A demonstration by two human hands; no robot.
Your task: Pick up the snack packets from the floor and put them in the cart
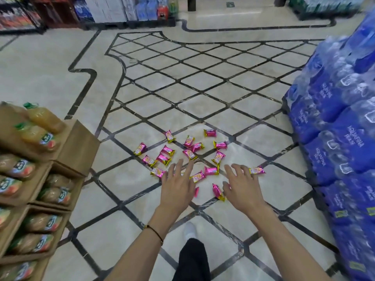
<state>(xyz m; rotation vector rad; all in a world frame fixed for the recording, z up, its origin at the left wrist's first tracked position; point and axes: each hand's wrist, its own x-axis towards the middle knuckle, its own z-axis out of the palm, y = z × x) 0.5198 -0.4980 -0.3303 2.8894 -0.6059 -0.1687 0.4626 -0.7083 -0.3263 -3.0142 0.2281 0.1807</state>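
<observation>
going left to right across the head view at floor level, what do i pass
cardboard boxes of juice bottles → leftmost pink snack packet → left hand → right hand → blue packs of water bottles. The other packets overlap the hands, so they are left out.

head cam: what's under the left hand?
A pink snack packet shows only a sliver at the left hand's right edge; a second packet pokes out beside its fingers. The floor beneath the palm is covered, so more packets there cannot be ruled out.
</observation>
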